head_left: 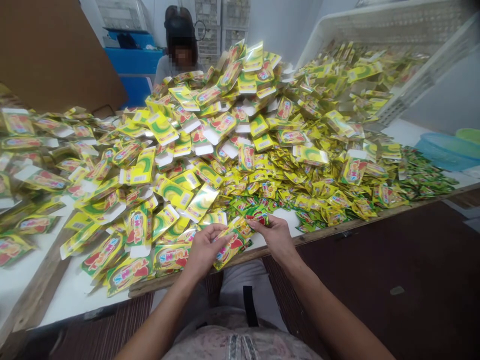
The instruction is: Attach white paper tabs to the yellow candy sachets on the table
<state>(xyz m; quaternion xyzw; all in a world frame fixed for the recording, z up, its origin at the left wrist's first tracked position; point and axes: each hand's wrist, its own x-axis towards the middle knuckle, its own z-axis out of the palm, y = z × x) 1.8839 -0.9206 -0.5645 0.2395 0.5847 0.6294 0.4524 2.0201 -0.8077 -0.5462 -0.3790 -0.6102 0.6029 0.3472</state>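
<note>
At the table's near edge, head view: left hand (202, 250) curled, fingers closed on a flat yellow carton (228, 248), print partly readable, rest covered by the fingers. Right hand (275, 235) pinches a small green sachet (258, 216) at the carton's top end; whether the sachet is inside the carton or only against it cannot be told. Both forearms run off the bottom of the frame. Behind the hands, a heap of cartons (225, 115) covers most of the table (71, 295); loose sachets (337, 200) spread to the right, too small to read. White crate (393, 30) tilted at upper right, contents spilling, top cut off. Blue basin (446, 150) at the right edge, half out of view. A person (180, 50) sits beyond the heap, mostly hidden by it.
</note>
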